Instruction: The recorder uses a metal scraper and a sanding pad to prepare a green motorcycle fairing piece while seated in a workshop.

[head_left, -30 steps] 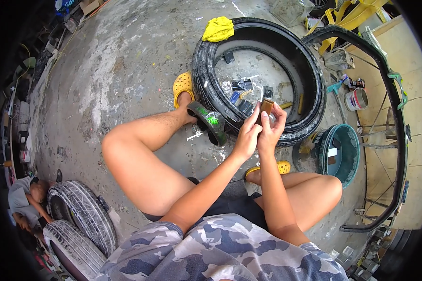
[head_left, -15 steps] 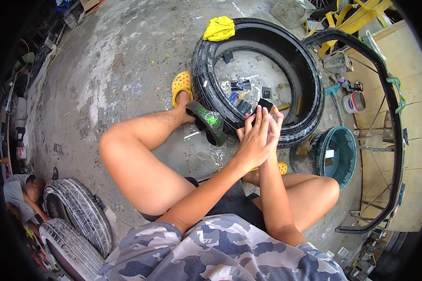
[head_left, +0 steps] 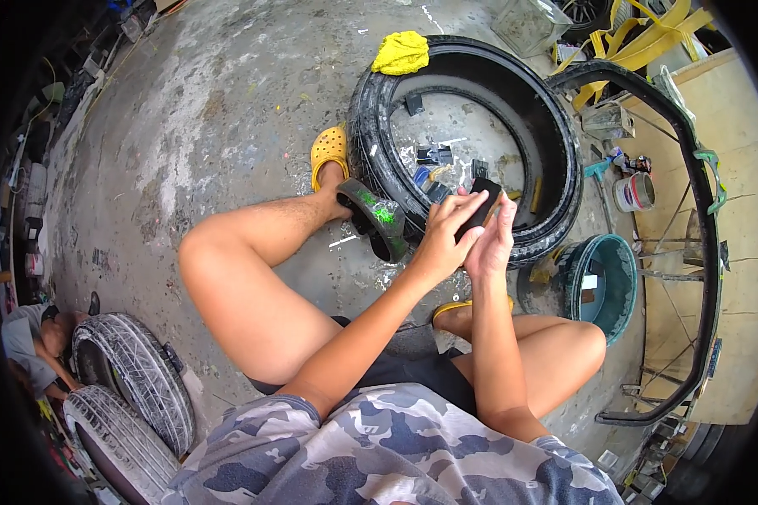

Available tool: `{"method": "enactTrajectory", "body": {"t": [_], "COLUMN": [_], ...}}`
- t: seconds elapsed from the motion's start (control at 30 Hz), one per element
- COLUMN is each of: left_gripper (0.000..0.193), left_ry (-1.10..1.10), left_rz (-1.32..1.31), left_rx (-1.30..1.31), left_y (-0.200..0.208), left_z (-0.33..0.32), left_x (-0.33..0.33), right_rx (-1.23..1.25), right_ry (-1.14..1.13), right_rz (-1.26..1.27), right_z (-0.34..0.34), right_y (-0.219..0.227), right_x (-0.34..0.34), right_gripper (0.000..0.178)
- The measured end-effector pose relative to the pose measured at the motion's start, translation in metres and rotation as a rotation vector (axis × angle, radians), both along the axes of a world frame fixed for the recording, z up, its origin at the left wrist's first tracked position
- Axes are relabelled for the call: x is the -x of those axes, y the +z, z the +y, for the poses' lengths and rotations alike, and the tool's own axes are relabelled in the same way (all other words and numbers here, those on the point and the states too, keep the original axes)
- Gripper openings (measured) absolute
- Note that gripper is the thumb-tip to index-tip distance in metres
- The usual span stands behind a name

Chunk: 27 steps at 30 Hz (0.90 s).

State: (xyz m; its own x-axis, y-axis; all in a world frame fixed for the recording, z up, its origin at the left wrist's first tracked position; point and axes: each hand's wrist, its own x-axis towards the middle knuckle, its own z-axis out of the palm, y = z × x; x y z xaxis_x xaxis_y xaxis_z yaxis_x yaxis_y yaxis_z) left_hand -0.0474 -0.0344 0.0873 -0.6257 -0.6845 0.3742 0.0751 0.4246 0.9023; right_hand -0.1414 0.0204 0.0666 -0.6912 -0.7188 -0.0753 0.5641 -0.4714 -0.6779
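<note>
A flat black rectangular piece (head_left: 483, 199) is held between my two hands over the near edge of a large black tire (head_left: 364, 139) lying on its side. My left hand (head_left: 440, 240) has its fingers laid along the piece's left side and over its face. On the other side, my right hand (head_left: 491, 244) supports it with fingers pointing up and away from me. The piece's lower end is partly covered by my fingers. Within the tire's ring, several small dark blocks and pieces lie on the floor, among them a black block (head_left: 435, 156).
A yellow cloth (head_left: 400, 53) drapes over the tire's far left rim. At right are a teal bucket (head_left: 621, 290), a white pail (head_left: 633, 193) and a long curved black frame (head_left: 716, 278). A dark ring-shaped piece (head_left: 392, 240) leans by my left leg. Other tires (head_left: 147, 370) and a person (head_left: 38, 341) are at lower left.
My hands have drawn apart a little, with the left shifting left and down. More of the black piece now shows between them.
</note>
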Motion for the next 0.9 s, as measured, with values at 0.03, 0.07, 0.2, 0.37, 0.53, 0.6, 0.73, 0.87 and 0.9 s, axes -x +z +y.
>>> {"method": "enactTrajectory", "body": {"t": [0.03, 0.07, 0.2, 0.37, 0.53, 0.6, 0.73, 0.87, 0.9], "left_gripper": [0.055, 0.055, 0.055, 0.048, 0.043, 0.033, 0.009, 0.012, 0.015], "left_ry": [0.004, 0.004, 0.071, 0.182, 0.223, 0.251, 0.458, 0.763, 0.790], "left_rz": [-0.001, -0.002, 0.032, 0.092, -0.109, -0.234, -0.118, -0.073, -0.113], "left_rx": [-0.001, -0.199, -0.316, -0.378, -0.191, -0.002, -0.064, 0.016, 0.023], "left_y": [-0.002, -0.005, -0.016, -0.028, -0.034, -0.033, -0.048, -0.103, -0.115], "left_z": [0.003, 0.006, 0.011, 0.018, 0.012, -0.001, -0.066, -0.103, -0.102], "left_x": [0.001, 0.002, 0.006, 0.011, 0.003, -0.009, -0.036, -0.054, -0.048], "right_rx": [-0.001, -0.074, -0.143, -0.169, -0.279, -0.366, -0.604, -0.780, -0.865], "right_ry": [0.004, 0.013, 0.083, 0.081, -0.026, -0.054, -0.068, 0.039, 0.038], "right_rz": [-0.001, 0.049, -0.011, -0.055, -0.097, -0.012, 0.306, 0.793, 0.942], "right_z": [-0.001, -0.002, 0.002, 0.001, -0.001, -0.003, -0.001, -0.028, -0.039], "right_y": [0.003, 0.006, 0.008, -0.012, -0.015, -0.012, -0.024, -0.037, -0.023], "right_x": [-0.001, -0.001, -0.001, -0.002, -0.009, -0.009, -0.011, -0.040, -0.052], "right_gripper": [0.029, 0.030, 0.031, 0.026, 0.026, 0.026, 0.030, 0.030, 0.031]}}
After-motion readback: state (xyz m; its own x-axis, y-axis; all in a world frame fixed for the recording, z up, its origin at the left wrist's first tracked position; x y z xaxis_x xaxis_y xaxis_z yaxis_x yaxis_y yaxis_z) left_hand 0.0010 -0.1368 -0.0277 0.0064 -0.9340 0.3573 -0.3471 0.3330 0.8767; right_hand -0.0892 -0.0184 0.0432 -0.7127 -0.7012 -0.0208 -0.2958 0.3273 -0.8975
